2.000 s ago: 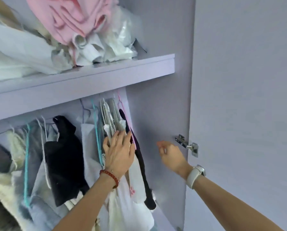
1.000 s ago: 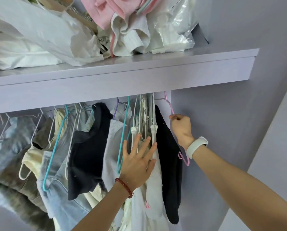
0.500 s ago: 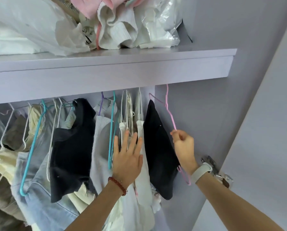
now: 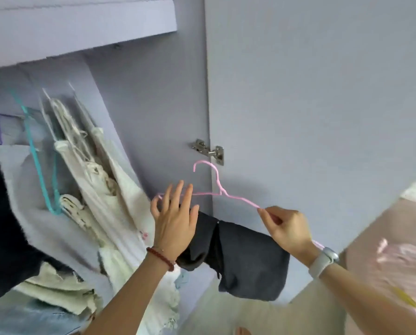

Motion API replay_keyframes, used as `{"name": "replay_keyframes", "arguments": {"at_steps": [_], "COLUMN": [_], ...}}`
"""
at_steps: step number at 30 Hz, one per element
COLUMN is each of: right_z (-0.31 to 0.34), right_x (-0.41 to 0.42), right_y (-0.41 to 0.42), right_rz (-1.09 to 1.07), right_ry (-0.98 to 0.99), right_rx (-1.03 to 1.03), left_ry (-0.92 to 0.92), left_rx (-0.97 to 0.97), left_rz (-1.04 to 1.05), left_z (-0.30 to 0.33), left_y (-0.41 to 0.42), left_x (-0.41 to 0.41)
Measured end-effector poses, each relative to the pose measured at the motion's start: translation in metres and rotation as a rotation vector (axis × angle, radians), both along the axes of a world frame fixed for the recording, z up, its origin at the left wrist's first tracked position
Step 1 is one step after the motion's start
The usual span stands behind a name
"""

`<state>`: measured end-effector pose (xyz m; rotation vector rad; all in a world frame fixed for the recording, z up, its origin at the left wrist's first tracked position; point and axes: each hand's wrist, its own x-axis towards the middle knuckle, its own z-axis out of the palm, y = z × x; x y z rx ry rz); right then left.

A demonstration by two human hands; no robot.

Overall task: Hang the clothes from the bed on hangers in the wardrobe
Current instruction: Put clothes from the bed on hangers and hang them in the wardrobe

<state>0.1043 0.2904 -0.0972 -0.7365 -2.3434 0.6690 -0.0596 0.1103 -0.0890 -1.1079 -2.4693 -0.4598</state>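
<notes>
Hanger (image 4: pixel 222 191) of pink wire is off the rail, right of the hanging clothes (image 4: pixel 100 180). Right hand (image 4: pixel 286 228) pinches its shoulder, likely to carry it; left hand (image 4: pixel 175 221), fingers spread, steadies the dark garment (image 4: pixel 245 257) draped on it.

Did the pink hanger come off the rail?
Yes. The pink hanger has moved down and right, away from the shelf; its hook now hangs free by the door hinge, pinched by the right hand.
</notes>
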Motion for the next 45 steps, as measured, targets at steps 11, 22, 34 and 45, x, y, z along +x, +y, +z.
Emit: {"name": "replay_keyframes", "arguments": {"at_steps": [11,22,34,45], "right_z": [0.002,-0.011,0.007,-0.069], "right_x": [0.29,0.472,0.606,0.82], "right_y": [0.008,0.049,0.2,0.284], "right_rz": [-0.474,-0.985,-1.15,-1.634], "right_ry": [-0.046,0.176,0.517,0.415], "right_rx": [0.176,0.116,-0.119,-0.281], "left_ry": [-0.638,-0.606,-0.227,-0.307], "left_rx": [-0.009,0.119,0.362,-0.564], "left_rz": [-0.859,-1.205,-1.203,-1.378], "left_z": [-0.044,-0.015,0.03,-0.095], "left_y": [0.136,0.294,0.476,0.525], "left_x": [0.192,0.397,0.565,0.738]}}
